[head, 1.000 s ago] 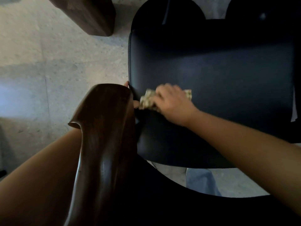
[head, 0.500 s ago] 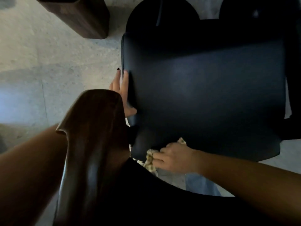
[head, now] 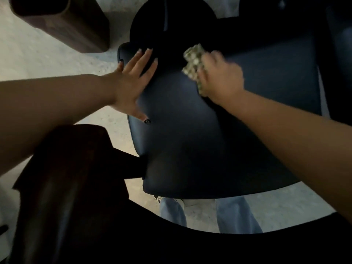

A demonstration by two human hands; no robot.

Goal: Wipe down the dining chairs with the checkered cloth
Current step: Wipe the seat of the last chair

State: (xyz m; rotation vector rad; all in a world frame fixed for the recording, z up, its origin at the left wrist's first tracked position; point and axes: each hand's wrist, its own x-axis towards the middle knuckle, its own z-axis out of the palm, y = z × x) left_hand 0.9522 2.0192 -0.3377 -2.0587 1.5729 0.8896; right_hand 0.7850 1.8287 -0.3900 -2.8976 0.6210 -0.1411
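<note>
Pale stone floor (head: 47, 60) lies under the dark chair seat (head: 190, 140). I see my left hand (head: 133, 80) flat, fingers spread, on its edge; beyond, my right hand (head: 221, 77) grips the checkered cloth (head: 193, 61) against the seat.

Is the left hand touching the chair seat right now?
Touching. The head view shows the left hand lying flat, fingers spread, on the seat near its left edge.

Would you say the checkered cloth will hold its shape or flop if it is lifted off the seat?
Probably floppy: the checkered cloth is bunched in irregular folds under the right hand. It likely weighs little, being a small wad. On the smooth seat it should slide easily.
</note>
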